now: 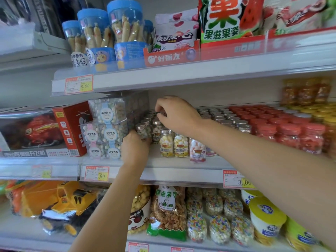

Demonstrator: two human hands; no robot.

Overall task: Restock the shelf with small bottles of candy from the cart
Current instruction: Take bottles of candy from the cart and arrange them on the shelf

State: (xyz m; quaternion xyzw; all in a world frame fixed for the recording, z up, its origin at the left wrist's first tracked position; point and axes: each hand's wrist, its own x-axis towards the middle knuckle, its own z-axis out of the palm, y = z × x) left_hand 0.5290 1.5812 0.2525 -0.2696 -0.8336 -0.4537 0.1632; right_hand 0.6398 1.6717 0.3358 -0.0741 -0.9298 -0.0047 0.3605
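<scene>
**A:** What stands at the left of the middle shelf?

**B:** A red toy box. Just beside it is a stack of clear cubes with candy inside. The left part of this area is blurred, so I cannot read it well.

**A:** And the left grip?

**B:** It reaches up from below and is clenched around a small bottle, just right of the cubes. This bottle stands upright, with its long axis vertical and its silver cap on top. The fingers hide its lower half, so I cannot tell if its bottom touches the shelf.

**A:** Where is the right grip?

**B:** It is further back, over the rows. Thumb and forefinger pinch the cap of a back bottle. The body of that bottle is hidden behind its neighbours and the hand. For this reason I cannot tell if it is upright or tilted.

**A:** What is to the right of it?

**B:** The silver-capped bottles stand in close rows, all upright with caps up. The right forearm crosses in front and covers several of them. Next come the red-capped bottles, also upright. Last are the yellow-capped bottles, which are blurred and cut off by the right edge.
</scene>
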